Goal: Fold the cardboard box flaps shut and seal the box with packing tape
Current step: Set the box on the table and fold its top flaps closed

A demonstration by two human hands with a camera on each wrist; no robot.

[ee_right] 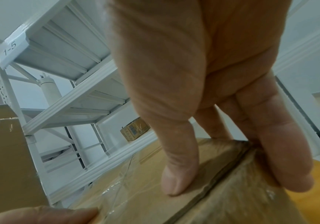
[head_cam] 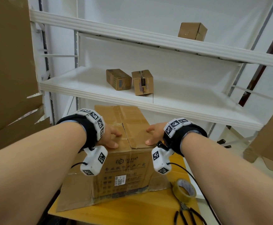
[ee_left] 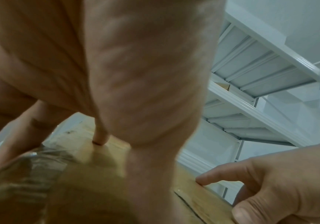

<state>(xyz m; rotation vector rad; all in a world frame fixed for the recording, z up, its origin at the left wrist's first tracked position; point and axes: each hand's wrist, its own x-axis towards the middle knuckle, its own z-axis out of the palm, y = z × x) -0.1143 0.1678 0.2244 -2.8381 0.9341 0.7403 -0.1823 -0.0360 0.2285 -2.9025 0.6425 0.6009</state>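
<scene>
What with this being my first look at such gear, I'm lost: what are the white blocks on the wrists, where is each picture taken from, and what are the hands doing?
No machine here: a person works bare-handed. The white blocks are cameras, one per wrist. The wide picture comes from a head camera; the two close-ups look along each hand. The left hand and right hand both rest on the top flaps of a large cardboard box, with no grip on anything. The box stands on a yellow table, beside a tape roll and a black-handled tool. Behind, white shelves carry smaller boxes.
</scene>
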